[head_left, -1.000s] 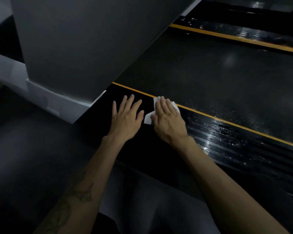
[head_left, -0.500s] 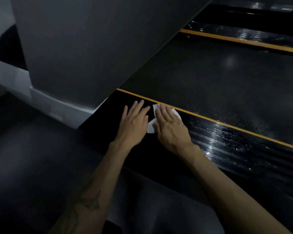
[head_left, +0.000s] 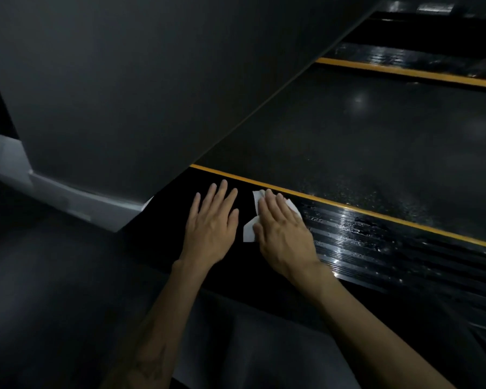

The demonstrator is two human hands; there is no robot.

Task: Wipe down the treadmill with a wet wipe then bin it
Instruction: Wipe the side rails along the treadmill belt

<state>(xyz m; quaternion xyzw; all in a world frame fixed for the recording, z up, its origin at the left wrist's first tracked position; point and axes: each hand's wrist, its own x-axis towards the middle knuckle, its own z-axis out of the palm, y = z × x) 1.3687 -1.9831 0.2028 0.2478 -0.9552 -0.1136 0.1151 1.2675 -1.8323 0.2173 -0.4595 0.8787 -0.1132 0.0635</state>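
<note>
Wiping: a person's right hand [head_left: 285,230] presses a white wet wipe [head_left: 249,234] flat against the black side rail [head_left: 163,223] of a treadmill.
Edges: a yellow stripe [head_left: 376,214] runs just beyond the wipe, dividing the rail from the dark running belt [head_left: 362,141]; a grey motor cover [head_left: 118,94] overhangs the rail past the left hand, closing off that end.
Open room: right of the wipe the ribbed rail stretches on, glistening wet, with nothing lying on it.
Right hand: fingers straight and together, palm down on the wipe, whose corners show at the fingertips and beside the thumb.
Left hand [head_left: 212,223]: flat, fingers spread and relaxed, resting on the bare rail just left of the wipe, gripping nothing; whether it touches the wipe cannot be told.
Surface: a second yellow stripe [head_left: 410,73] marks the far side of the belt, well beyond the wipe, with another wet, shiny rail behind it.
Room: dim; dark grey floor [head_left: 40,276] lies near the person, left of the rail.
</note>
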